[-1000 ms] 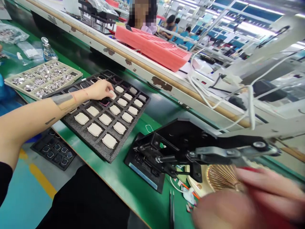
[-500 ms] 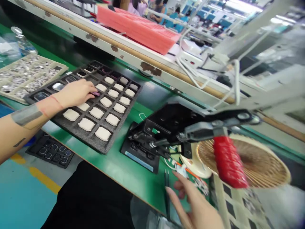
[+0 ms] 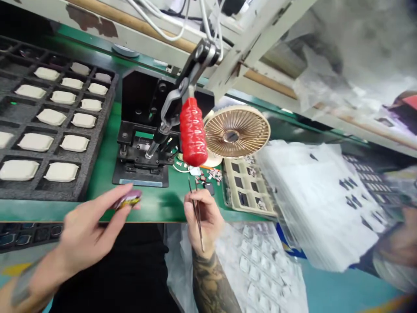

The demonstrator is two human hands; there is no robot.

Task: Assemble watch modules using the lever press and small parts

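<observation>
My left hand (image 3: 89,226) pinches a small rounded part (image 3: 128,199), purple on the outside with some yellow, between thumb and fingers above the bench's front edge. Its exact kind is blurred. Dark metal tweezers (image 3: 197,213) are gripped in my right hand (image 3: 208,219), with their tips pointing up and away and slightly apart. Behind both hands stands a black toggle-clamp fixture (image 3: 143,152) with a red handle (image 3: 193,134). To the left is a dark foam tray (image 3: 94,161) whose pockets hold several cream-coloured rounded pieces (image 3: 61,172).
A round fan (image 3: 237,132) stands behind the clamp handle. Small loose parts (image 3: 213,175) lie by a beige compartment box (image 3: 227,191). At right are stacked translucent sheets (image 3: 312,187) with black pieces, and another person's blurred arm (image 3: 399,248). A shelf beam (image 3: 156,30) runs behind.
My left hand has come from the foam tray to the front edge with the purple part. My right hand has picked up the tweezers from the bench. The view has swung right.
</observation>
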